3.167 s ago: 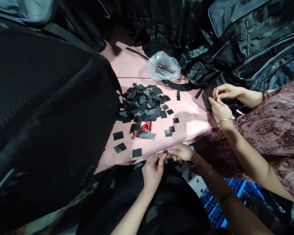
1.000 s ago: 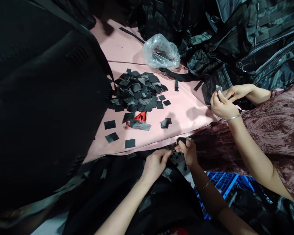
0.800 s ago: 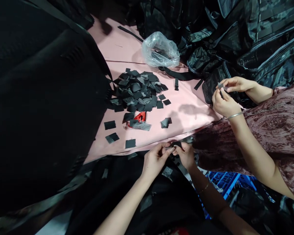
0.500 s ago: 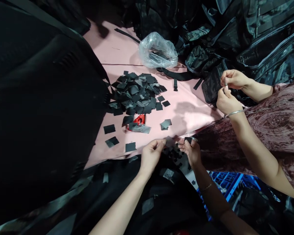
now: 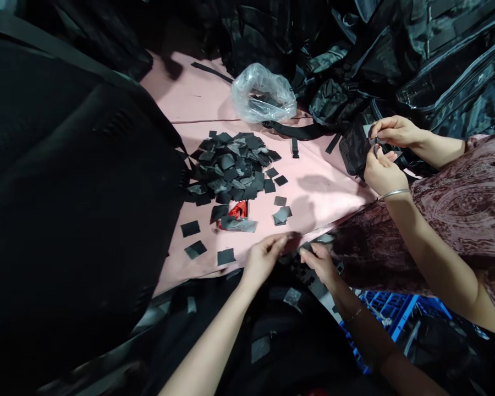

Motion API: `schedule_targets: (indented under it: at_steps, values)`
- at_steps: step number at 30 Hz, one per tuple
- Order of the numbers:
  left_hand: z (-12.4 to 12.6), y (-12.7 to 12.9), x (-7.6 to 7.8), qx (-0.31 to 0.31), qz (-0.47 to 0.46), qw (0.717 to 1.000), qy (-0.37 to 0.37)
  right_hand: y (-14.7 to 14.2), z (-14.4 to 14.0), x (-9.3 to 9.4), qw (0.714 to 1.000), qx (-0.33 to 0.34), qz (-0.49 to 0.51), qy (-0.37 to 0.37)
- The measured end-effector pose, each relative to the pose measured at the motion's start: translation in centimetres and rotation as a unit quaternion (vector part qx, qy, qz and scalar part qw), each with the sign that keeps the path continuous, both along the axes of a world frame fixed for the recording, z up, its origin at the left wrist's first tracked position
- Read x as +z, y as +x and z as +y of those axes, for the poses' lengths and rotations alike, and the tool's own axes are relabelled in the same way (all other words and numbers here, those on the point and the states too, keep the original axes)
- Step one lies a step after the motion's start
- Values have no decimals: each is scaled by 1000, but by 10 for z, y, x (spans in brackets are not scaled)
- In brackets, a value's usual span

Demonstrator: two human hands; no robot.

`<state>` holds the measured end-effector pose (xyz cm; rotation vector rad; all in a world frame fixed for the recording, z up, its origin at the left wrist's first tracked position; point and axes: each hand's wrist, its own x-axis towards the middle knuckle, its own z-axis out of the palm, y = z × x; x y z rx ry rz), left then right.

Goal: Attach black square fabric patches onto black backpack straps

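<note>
A person's left hand (image 5: 260, 258) and right hand (image 5: 319, 263) are pinching small, light, floppy black fabric squares (image 5: 293, 242) by their edges above the pink worktop (image 5: 313, 190).

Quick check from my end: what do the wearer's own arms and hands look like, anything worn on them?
Both forearms are bare, with no sleeves or gloves in view. The left hand shows no ring or band that I can make out. The right hand has a thin chain bracelet at the wrist. The silver bangle farther right belongs to a co-worker in a patterned maroon garment.
</note>
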<state>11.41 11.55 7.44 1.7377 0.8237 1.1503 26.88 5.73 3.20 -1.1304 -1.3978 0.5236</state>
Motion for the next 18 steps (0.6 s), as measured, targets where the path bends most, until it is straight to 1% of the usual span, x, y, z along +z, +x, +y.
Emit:
schedule_targets:
  at_steps: [1, 2, 3, 4, 7, 9, 11, 13, 15, 17, 18]
  values:
    - [-7, -1, -4, -63, -8, 998, -24, -2, -1, 3, 998, 22, -53, 6]
    - [-12, -2, -7, -106, -11, 993, -39, -3, -3, 6, 995, 48, -91, 3]
    - [-16, -4, -10, -121, -10, 992, -46, -5, -5, 8, 992, 63, -109, -8]
    - [-19, -5, -11, -112, -4, 993, -42, -6, -6, 9, 992, 68, -105, -21]
    - [-25, -9, -12, -56, 10, 998, -24, -6, -10, 9, 996, 57, -50, -45]
    - [-28, -10, -12, -61, 9, 997, -41, -3, -11, 6, 996, 57, -41, -60]
    - [-32, -9, -11, -90, -4, 993, -77, 1, -12, 1, 995, 65, -40, -70]
    - [-35, -6, -12, -105, -36, 988, -111, 6, -12, -5, 994, 88, -13, -70]
    - [-35, -4, -15, -89, -96, 981, -141, 12, -12, -11, 992, 104, 40, -65]
    - [-34, -3, -18, -63, -154, 973, -162, 22, -10, -18, 988, 105, 91, -63]
    - [-33, -3, -20, -56, -172, 969, -169, 27, -8, -22, 990, 81, 96, -59]
